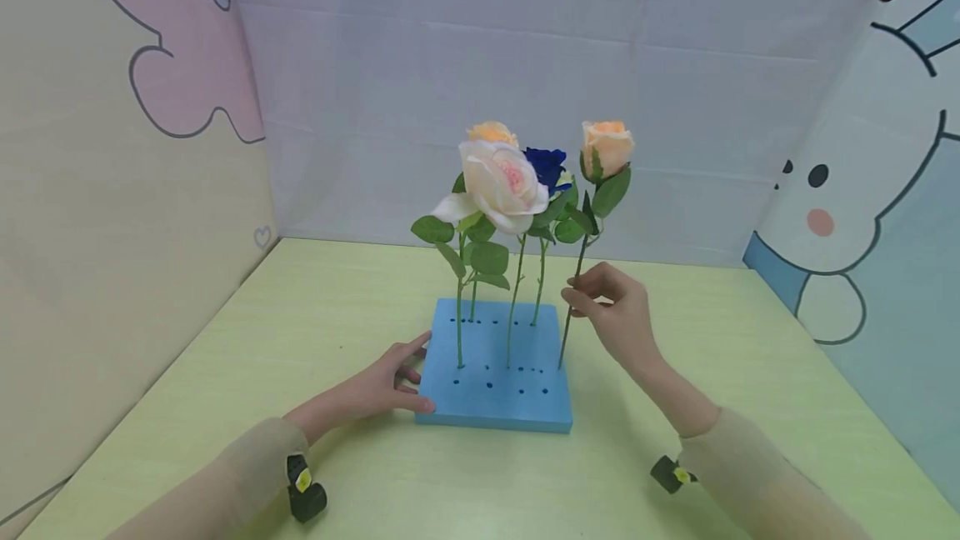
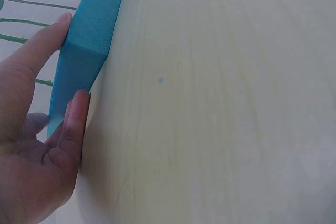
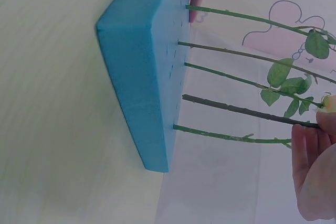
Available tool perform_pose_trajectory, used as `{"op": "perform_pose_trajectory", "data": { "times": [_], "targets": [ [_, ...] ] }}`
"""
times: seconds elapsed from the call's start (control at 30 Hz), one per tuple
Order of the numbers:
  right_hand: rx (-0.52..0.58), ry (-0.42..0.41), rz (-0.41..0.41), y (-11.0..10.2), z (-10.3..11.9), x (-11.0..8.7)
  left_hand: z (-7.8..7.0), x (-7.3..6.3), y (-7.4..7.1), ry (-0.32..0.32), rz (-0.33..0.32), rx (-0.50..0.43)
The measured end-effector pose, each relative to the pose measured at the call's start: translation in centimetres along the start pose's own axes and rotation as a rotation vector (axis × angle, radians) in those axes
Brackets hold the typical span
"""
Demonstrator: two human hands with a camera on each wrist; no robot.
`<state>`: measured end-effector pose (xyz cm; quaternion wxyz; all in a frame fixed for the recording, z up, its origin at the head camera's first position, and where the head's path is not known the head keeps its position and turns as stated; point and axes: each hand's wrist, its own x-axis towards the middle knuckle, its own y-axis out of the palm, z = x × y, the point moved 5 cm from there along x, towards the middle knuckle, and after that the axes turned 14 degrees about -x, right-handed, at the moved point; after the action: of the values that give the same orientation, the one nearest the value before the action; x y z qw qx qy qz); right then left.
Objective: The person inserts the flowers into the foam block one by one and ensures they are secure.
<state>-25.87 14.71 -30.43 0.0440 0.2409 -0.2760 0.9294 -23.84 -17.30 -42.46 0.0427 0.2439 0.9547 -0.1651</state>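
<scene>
A peach rose [image 1: 607,148] stands nearly upright at the right, its dark stem [image 3: 236,107] pinched between the thumb and fingers of my right hand [image 1: 618,315]. The stem's lower end meets the top of the blue foam block [image 1: 487,411] near its right edge; whether it sits inside a hole cannot be told. My left hand [image 1: 382,382] rests against the block's left side with fingers extended, its thumb at the front corner. Upright in the block are a pale pink rose [image 1: 498,186], a dark blue rose [image 1: 546,167] and a yellow-orange rose [image 1: 492,132], partly hidden.
Rows of small holes dot the block's top. A whitish bloom [image 1: 564,182] shows partly behind the blue rose. The pale wooden table [image 1: 315,315] runs back to a light cloth wall [image 1: 360,90], with cartoon-printed panels at both sides. Each sleeve cuff carries a small black camera.
</scene>
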Motion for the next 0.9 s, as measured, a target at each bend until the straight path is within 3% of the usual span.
{"op": "perform_pose_trajectory", "data": {
  "times": [0.9],
  "targets": [
    [0.055, -0.004, 0.028, 2.8, 0.2, 0.0, -0.1, 0.0, -0.1, -0.002, -0.006, 0.007]
  ]
}}
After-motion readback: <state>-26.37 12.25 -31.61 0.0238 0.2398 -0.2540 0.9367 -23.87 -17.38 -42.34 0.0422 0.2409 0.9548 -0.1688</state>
